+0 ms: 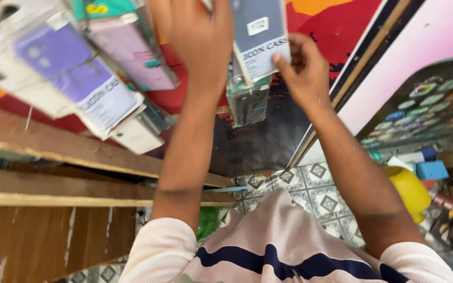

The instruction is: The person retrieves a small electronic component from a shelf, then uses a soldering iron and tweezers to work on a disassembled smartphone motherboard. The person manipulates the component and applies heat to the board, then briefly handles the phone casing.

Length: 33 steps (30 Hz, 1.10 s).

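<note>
Shop wall with hanging packaged phone cases, patterned tile floor (315,191) below. Grey phone case packet (260,36) held up between both raised hands: right hand (302,71) pinches its lower edge, fingers closed on it; left hand (197,39) flat against its left side, grip not visible. Purple case packets (79,73) hang left of left hand. Yellow bowl (410,191) below right forearm.

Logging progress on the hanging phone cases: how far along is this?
Done: several packaged cases hang at left, a purple case among them. In hand: both hands are raised on a grey-blue packaged case, right hand pinching its lower edge, left hand beside it. Left: it isn't released.
</note>
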Tool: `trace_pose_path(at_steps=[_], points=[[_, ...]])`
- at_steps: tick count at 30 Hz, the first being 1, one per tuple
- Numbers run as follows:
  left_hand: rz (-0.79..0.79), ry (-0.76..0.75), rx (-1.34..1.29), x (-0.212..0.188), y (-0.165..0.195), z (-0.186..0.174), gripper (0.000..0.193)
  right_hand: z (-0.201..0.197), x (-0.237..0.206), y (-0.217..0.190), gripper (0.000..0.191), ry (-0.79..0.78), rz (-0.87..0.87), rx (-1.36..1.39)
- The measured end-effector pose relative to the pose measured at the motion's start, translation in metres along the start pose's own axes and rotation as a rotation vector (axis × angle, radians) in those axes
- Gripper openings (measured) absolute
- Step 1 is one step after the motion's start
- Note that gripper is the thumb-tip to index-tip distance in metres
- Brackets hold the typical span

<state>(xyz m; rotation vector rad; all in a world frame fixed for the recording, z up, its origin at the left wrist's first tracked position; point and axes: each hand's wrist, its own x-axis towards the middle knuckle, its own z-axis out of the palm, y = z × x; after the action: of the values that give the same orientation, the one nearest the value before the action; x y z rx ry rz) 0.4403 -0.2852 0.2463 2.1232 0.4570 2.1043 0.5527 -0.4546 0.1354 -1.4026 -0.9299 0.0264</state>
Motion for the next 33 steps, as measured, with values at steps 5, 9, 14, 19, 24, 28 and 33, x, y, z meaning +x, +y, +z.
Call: trace_pose_path(at_steps=[5,9,14,19,24,28,33], points=[[-0.031,-0.143,-0.466,-0.117,0.079,-0.069,0.011,-0.052,-0.143,0.077,0.046,0.095,0.259,-0.201],[0.057,-0.750,-0.880,-0.254,0.134,-0.069,0.035,-0.075,-0.284,0.109,0.050,0.383,1.207,0.475],[0.652,-1.067,-1.273,-0.430,0.150,-0.034,0.063,-0.097,-0.351,0.073,0.052,0.759,0.767,0.812],[0.749,-2.088,-0.576,-0.486,0.177,0.009,0.056,-0.143,-0.346,-0.044,0.051,0.942,0.404,-0.065],[-1.078,-2.559,-1.173,-0.452,0.300,-0.051,0.053,-0.157,-0.381,-0.045,0.051,0.746,0.244,-1.005],[-1.184,-2.262,-1.403,-0.410,0.366,-0.085,0.051,-0.184,-0.450,-0.004,0.052,1.293,0.610,-0.123],[0.227,-1.892,-1.796,-0.450,0.421,-0.078,0.050,-0.213,-0.501,-0.033,0.054,1.513,0.337,0.723]])
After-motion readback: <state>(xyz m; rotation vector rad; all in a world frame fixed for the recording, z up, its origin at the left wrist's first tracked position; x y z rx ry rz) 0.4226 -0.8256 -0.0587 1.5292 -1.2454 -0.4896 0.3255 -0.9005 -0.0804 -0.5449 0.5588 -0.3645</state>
